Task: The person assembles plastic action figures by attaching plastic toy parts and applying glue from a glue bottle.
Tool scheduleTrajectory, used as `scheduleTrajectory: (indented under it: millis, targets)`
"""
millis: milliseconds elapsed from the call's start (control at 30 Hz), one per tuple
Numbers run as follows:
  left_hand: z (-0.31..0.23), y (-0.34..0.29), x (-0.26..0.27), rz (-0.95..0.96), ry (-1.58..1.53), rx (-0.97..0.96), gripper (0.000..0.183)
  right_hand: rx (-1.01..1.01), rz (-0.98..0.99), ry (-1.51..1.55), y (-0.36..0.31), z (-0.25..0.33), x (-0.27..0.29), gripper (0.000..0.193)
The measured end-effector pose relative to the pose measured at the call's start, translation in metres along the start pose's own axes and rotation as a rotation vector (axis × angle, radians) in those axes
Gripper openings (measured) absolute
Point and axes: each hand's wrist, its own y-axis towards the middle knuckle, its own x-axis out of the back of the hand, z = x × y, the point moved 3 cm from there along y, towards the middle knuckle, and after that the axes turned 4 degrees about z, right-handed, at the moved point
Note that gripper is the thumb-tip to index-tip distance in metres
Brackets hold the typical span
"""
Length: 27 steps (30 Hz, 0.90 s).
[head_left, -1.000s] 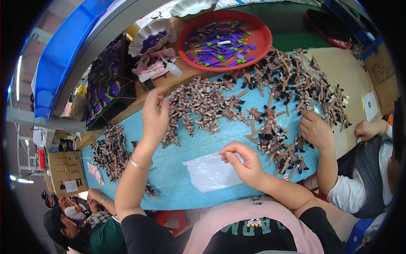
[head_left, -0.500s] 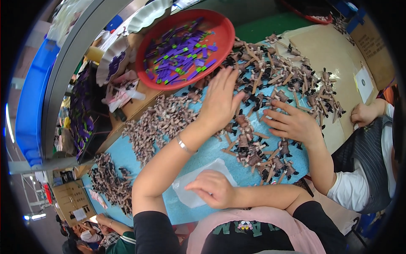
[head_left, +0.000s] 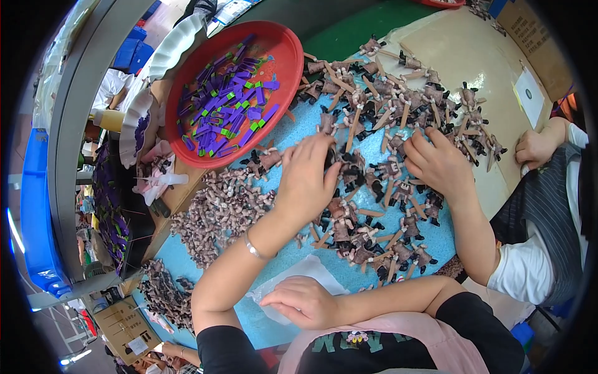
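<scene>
My left hand (head_left: 308, 177), with a bracelet at the wrist, is over the pile of small brown-and-black figures (head_left: 349, 168). Its fingers are bent and its thumb stands apart, with a dark figure in the gap; no firm grip shows. My right hand (head_left: 302, 302) is loosely closed near the table's front edge, fingers folded together and nothing visible in them. It is over a clear plastic sheet (head_left: 317, 274) on the blue table covering (head_left: 289, 249). Many figures have flat tan sticks beside or under them. Left of my left hand lies a heap of small pinkish-brown parts (head_left: 218, 212).
A red bowl (head_left: 289, 47) of purple and green clips stands at the back left. A co-worker's hand (head_left: 439, 165) touches the pile from the right; their other hand (head_left: 536, 148) rests closed. A darker heap (head_left: 165, 293) lies far left, and a cardboard box (head_left: 536, 43) at the back right.
My left hand has drawn back toward me, its fingers now bent instead of stretched flat. My right hand remains by the plastic sheet. The co-worker's fingers have curled, and the whole view has shifted.
</scene>
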Motion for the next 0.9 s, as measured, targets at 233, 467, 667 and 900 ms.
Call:
scheduleTrajectory:
  millis: [233, 467, 667, 900]
  targets:
    - [-0.012, -0.027, 0.013, 0.068, -0.062, -0.056, 0.033, -0.045, 0.026, 0.006, 0.001, -0.002, 0.0, 0.014]
    - [-0.028, 0.006, 0.022, -0.012, -0.036, -0.17, 0.034, -0.064, 0.007, 0.005, 0.001, -0.002, 0.002, 0.013]
    - [0.003, 0.099, -0.019, -0.297, -0.013, -0.096, 0.039, -0.033, 0.024, 0.022, 0.001, -0.002, 0.003, 0.014]
    - [0.061, 0.163, -0.025, -0.249, -0.152, 0.463, 0.057, -0.076, -0.142, 0.113, -0.008, -0.006, 0.016, 0.013]
